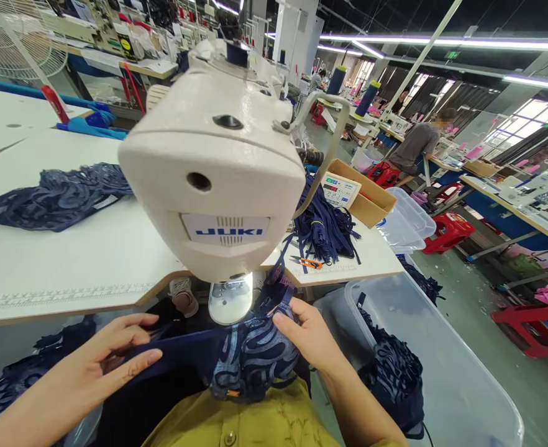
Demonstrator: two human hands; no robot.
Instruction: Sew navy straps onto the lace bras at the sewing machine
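A navy bra (258, 351) with a lighter swirl pattern on its cup hangs just below the sewing machine head (211, 155), in front of my body. My left hand (122, 354) grips its plain dark band, thumb on the near side and fingers behind. At the cup's upper edge, by the strap, my right hand (304, 326) pinches the fabric between thumb and fingers. The band is stretched out between both hands. Close behind the bra is the lit metal plate (230, 301) under the machine head.
Navy patterned pieces (54, 195) lie on the white table (82, 261) at left. To the right are a bundle of navy straps (323, 226), orange thread snips (309, 262), a cardboard box (365, 192) and a clear plastic bin (460, 372). A person (414, 146) sits farther back.
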